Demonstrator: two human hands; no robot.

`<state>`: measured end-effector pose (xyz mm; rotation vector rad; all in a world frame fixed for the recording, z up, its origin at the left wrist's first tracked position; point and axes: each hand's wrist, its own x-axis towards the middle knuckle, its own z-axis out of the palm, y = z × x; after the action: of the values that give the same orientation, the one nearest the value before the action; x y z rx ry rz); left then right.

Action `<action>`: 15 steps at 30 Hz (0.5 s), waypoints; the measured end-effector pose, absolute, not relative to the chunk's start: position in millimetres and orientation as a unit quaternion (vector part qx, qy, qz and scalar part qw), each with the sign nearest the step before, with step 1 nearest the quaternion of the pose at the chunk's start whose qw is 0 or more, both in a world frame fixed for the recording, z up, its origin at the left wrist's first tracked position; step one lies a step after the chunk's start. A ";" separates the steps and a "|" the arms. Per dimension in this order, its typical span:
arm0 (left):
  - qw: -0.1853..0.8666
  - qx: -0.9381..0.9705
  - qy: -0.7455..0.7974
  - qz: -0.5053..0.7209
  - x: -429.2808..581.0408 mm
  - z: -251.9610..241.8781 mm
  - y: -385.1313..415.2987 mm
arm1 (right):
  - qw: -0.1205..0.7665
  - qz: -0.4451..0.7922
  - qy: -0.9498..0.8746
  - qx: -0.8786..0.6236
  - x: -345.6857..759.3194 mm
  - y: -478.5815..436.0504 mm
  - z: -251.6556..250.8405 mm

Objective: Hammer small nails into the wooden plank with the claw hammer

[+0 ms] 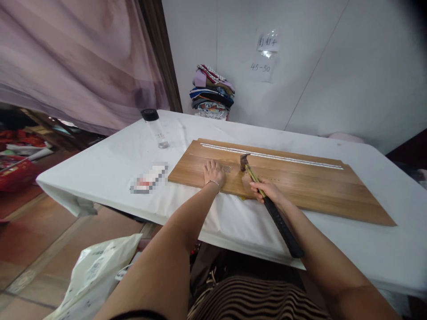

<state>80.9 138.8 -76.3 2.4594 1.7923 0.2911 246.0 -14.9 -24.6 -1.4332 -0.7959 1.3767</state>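
Right hand [267, 190]: clenched round the hammer [278, 220], gripping high on the shaft where the yellow part meets the black grip; the black grip runs back past the wrist and over the table edge. Hammer head rests on or just above the wooden board [300, 191], near its front left part; contact cannot be told from where I stand. Left hand [214, 171]: spread flat, palm down on the board, grasping nothing, a thin bangle at the wrist. A small cluster of nails [227, 169] lies on the board just beside its fingers, between that hand and the hammer head. A white strip [273, 155] runs along the board's far edge. The board lies on a table under a white cloth [110, 164]. Left of the board: a small blurred packet [149, 179], and further back a clear bottle [156, 129] with a black cap, upright. Folded fabrics [211, 98] are stacked against the wall at the far side.
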 end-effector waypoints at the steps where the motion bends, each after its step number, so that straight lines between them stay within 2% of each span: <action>1: 0.039 0.804 0.586 0.092 81.0 -76.4 138.9 | 0.479 0.565 -0.324 -0.589 245.7 -14.8 -24.3; 15: 0.041 0.805 0.588 0.073 80.3 -71.8 137.5 | 0.476 0.561 -0.324 -0.595 243.4 -16.4 -20.3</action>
<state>80.3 137.5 -71.8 2.4638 1.7990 0.2226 243.4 -16.4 -20.3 -1.4544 -0.7910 1.3713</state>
